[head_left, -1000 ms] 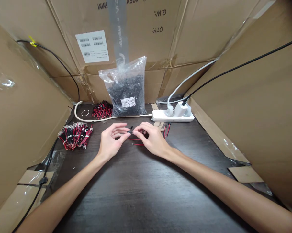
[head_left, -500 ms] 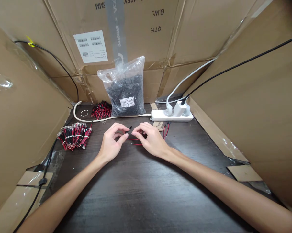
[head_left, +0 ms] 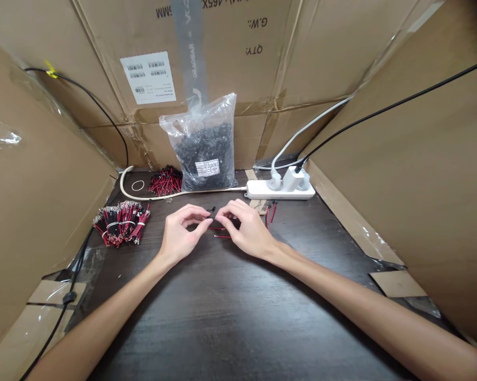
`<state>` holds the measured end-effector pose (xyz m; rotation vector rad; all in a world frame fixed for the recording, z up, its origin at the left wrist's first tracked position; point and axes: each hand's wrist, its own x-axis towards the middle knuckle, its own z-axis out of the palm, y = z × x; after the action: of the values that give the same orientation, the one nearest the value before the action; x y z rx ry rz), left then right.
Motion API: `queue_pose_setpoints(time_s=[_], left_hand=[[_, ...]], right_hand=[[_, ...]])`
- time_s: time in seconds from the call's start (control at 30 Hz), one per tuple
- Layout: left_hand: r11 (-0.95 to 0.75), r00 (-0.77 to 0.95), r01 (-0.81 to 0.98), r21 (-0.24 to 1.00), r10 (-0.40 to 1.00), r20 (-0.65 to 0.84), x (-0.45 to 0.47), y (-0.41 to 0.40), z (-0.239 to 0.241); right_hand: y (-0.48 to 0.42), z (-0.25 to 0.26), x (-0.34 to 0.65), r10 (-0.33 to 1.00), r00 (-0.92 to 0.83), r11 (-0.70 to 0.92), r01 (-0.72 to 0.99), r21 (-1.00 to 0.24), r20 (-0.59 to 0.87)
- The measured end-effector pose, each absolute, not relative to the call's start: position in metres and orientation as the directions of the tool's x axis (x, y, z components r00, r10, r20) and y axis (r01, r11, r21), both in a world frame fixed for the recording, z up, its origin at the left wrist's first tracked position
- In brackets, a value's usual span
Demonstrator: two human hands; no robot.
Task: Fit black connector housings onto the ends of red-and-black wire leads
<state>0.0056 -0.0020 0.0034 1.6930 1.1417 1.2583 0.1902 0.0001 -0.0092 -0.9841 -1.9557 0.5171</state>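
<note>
Over the middle of the dark table, my left hand (head_left: 182,233) is closed in a pinch, with thumb and forefinger on a small black piece, perhaps a connector housing; a similar black bit (head_left: 212,209) shows just beyond the fingertips. Facing it closely, my right hand (head_left: 246,228) is also pinched, and its fingertips hide what they grip. Thin red wires (head_left: 222,236) stick out to the left from beneath the right hand, one with a bare metal end. Just right of that hand lie a few red and black wires (head_left: 273,211) with black ends.
Rubber-banded bundles of red and black wires (head_left: 121,223) lie at left, a loose wire pile (head_left: 165,181) behind. A clear bag of black parts (head_left: 209,153) leans against the cardboard wall (head_left: 238,69). A white power strip (head_left: 258,189) with plugs stands at back right.
My left hand has shifted very slightly, its thumb tip now nearer the right fingertips. The right hand stays almost in place.
</note>
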Motion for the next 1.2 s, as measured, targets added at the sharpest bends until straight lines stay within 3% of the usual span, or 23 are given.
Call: queue_pose_setpoints(time_s=[0.2, 0.83, 1.07, 1.2], left_hand=[[-0.306, 0.040, 0.233, 0.923, 0.952, 0.305, 0.008, -0.005, 0.005], [-0.273, 0.048, 0.208, 0.939, 0.962, 0.270, 0.008, -0.005, 0.005], [-0.299, -0.053, 0.168, 0.939, 0.949, 0.312, 0.004, -0.001, 0.005], [-0.316, -0.247, 0.120, 0.941, 0.909, 0.337, -0.004, 0.009, 0.001]], right_hand=[[0.000, -0.009, 0.189, 0.799, -0.297, 0.599, 0.475, -0.645, 0.523], [0.000, -0.008, 0.189, 0.786, -0.308, 0.617, 0.445, -0.649, 0.536], [0.001, -0.007, 0.191, 0.830, -0.291, 0.557, 0.433, -0.709, 0.475], [0.001, -0.007, 0.190, 0.842, -0.361, 0.538, 0.500, -0.678, 0.401]])
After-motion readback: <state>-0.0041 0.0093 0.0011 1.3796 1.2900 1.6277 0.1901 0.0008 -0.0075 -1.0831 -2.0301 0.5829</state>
